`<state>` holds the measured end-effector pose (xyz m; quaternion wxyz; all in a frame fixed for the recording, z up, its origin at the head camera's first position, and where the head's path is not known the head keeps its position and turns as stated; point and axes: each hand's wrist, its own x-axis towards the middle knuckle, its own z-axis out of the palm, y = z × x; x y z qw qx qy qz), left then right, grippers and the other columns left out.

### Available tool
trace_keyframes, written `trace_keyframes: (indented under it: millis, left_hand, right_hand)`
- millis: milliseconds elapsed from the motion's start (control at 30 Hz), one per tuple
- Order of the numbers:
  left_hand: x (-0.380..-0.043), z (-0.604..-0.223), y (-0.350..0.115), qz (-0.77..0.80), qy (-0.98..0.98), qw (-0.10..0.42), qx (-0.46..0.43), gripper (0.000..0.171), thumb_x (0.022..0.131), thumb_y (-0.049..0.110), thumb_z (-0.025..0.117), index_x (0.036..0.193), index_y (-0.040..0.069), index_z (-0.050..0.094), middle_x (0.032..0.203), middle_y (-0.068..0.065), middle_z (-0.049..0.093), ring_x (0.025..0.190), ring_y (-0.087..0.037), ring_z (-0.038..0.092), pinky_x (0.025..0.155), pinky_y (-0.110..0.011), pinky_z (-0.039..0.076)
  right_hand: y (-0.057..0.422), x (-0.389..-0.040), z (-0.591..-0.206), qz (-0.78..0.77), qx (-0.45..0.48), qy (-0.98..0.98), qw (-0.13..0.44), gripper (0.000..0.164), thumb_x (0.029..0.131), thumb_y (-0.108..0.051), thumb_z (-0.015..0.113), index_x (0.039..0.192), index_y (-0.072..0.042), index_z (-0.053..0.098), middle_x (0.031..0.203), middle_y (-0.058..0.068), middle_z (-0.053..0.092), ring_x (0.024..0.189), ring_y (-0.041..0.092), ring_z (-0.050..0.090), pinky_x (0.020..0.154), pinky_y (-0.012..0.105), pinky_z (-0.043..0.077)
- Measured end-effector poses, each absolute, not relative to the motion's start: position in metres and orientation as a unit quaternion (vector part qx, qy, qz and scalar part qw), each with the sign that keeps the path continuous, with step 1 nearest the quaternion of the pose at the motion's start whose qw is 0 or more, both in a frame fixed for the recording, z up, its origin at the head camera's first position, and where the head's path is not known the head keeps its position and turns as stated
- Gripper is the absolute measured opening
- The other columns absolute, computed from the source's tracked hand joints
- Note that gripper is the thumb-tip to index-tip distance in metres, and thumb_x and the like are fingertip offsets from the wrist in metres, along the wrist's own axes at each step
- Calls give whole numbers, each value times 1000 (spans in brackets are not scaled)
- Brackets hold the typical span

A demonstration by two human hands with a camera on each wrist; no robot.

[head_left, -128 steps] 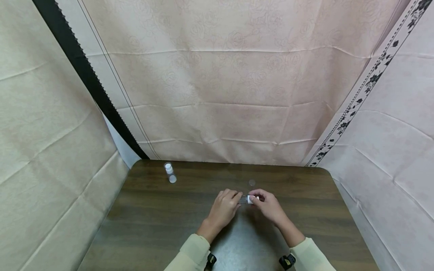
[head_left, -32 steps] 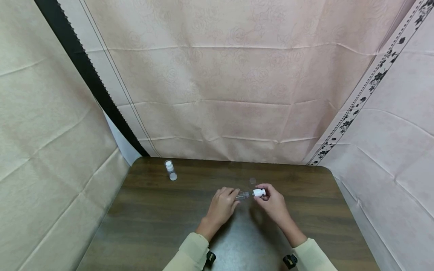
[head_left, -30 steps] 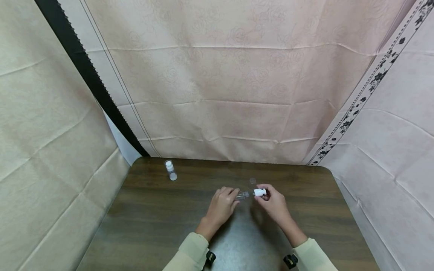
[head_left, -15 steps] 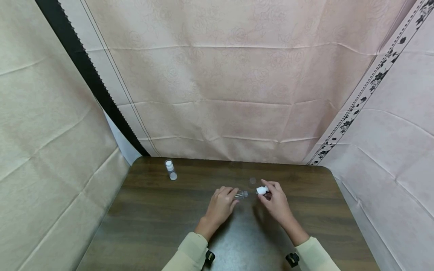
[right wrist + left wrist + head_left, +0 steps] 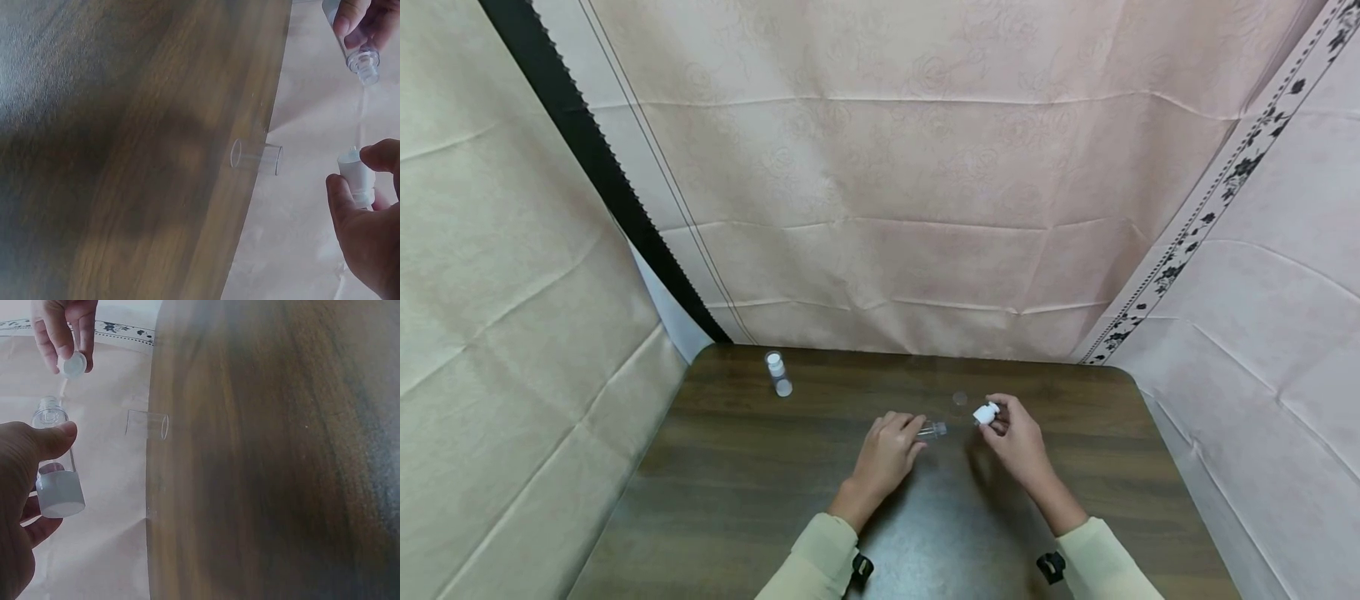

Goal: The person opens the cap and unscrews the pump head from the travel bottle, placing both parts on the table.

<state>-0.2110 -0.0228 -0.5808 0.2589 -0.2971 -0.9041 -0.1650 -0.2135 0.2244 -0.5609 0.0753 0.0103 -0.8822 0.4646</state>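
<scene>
My left hand (image 5: 883, 457) grips a small clear bottle (image 5: 935, 430) with a white base (image 5: 61, 495). The bottle lies tilted, its open threaded neck (image 5: 369, 74) pointing toward my other hand. In my right hand (image 5: 1018, 442), thumb and fingers pinch a white pump top (image 5: 987, 413), held apart from the bottle's neck. A short nozzle shows on the end of the pump top in the right wrist view. Just beyond the hands, a clear cylindrical cap (image 5: 959, 399) stands on the wooden table (image 5: 820, 467).
A second small bottle (image 5: 778, 377), with a white top and a clear body, stands near the table's back left corner. Pale cloth (image 5: 895, 208) hangs behind the table and on both sides. A dark band (image 5: 602, 175) runs down the cloth on the left.
The white pump top, earlier against the bottle's neck, has come away from it. My right hand has moved right with the pump top and tipped it. The left hand keeps the bottle nearly in place.
</scene>
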Motion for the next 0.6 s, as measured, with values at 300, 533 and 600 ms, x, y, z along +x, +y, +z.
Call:
trace_keyframes:
  millis: [300,533,600]
  left_hand:
    - [-210,-584,-26,-174,-902,260,-298,38,88,27,85,121,10,75,107,-4,75,95,-16,69,79,-31,58]
    - [-210,-583,-28,-174,-902,264,-295,40,84,25,88,120,11,75,106,-4,75,95,-16,69,78,-32,58]
    - [-210,-582,-28,-173,-901,267,-295,40,84,26,88,119,11,75,106,-4,75,94,-16,69,78,-32,58]
  right_hand:
    - [237,-225,-567,437,36,-894,96,48,87,7,76,133,5,60,125,25,57,112,38,68,91,33,60]
    - [251,-240,-576,408,35,-908,84,48,88,6,75,133,7,59,122,28,65,108,39,71,86,35,62]
    - [254,-245,-579,403,33,-911,78,46,88,6,75,132,7,59,120,28,67,107,38,72,84,35,62]
